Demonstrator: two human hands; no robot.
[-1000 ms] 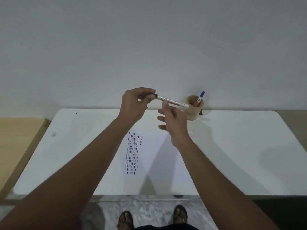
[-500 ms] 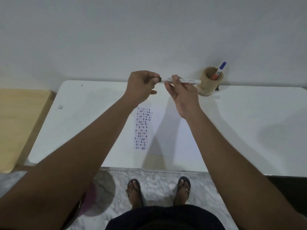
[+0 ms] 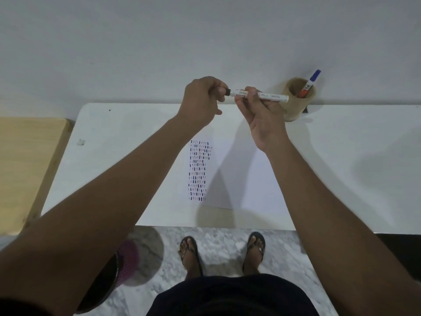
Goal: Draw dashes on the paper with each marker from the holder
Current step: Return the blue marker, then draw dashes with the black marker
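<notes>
The right hand (image 3: pixel 262 115) pinches a white marker barrel (image 3: pixel 272 97) held level, its dark cap (image 3: pixel 67 91) end gripped by the closed left hand (image 3: pixel 200 99) just beside it, above the dashed white paper (image 3: pixel 227 169), the round wooden holder (image 3: pixel 298 99) just beyond the right hand.

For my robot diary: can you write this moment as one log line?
left hand: on cap | right hand: holds marker | holder: one marker left | paper: dashes

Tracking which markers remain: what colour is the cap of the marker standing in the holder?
Blue; the marker pokes out of the holder, clearest in the head view.
</notes>
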